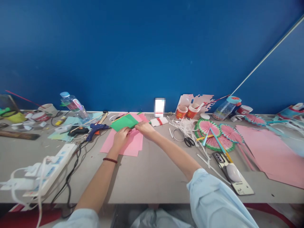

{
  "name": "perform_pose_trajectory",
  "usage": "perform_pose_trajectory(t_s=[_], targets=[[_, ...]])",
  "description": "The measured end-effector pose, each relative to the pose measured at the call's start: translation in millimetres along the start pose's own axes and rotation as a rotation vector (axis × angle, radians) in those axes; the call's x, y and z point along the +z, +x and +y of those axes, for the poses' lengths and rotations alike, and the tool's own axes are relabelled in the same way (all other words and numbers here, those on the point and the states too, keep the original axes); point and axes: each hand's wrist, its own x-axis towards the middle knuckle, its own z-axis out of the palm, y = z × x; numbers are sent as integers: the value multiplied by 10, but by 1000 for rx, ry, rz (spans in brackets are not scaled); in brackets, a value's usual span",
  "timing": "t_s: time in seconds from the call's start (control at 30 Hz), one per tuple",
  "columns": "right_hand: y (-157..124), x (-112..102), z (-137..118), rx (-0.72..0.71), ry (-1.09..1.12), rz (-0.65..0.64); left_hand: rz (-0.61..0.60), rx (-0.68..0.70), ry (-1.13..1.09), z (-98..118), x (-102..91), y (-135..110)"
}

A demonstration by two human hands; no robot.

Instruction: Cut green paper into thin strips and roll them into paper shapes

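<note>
A sheet of green paper (124, 122) lies tilted above pink paper sheets (129, 146) on the desk. My left hand (121, 138), with a dark red bead bracelet on the wrist, grips the near edge of the green paper, its fingers closed. My right hand (144, 129) pinches the same sheet at its near right corner. The fingertips of both hands are partly hidden. To the left of the green paper, close to its corner, lies a blue hot glue gun (96, 129).
On the left are a white power strip (55, 169) with cables and a plastic bottle (74, 106). Right of my hands lie black-handled scissors (188, 141), white paper strips, red paper cups (181, 111), watermelon-patterned paper fans (209, 129), a phone (242, 186) and a large pink sheet (268, 148).
</note>
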Motion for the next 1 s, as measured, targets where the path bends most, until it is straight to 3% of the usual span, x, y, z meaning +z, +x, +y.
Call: perform_pose_trajectory(t_s=[0.23,0.43,0.87,1.0], targets=[[-210,60,67,28,73,164,-11,28,-8,-37,69,-12],[-247,65,24,-18,59,246,5,-4,-123,-101,18,-24],[-260,-39,-104,-74,118,309,36,-41,-267,-90,-17,-44],[-278,-66,-186,47,195,312,25,-38,-303,-85,-17,-41]])
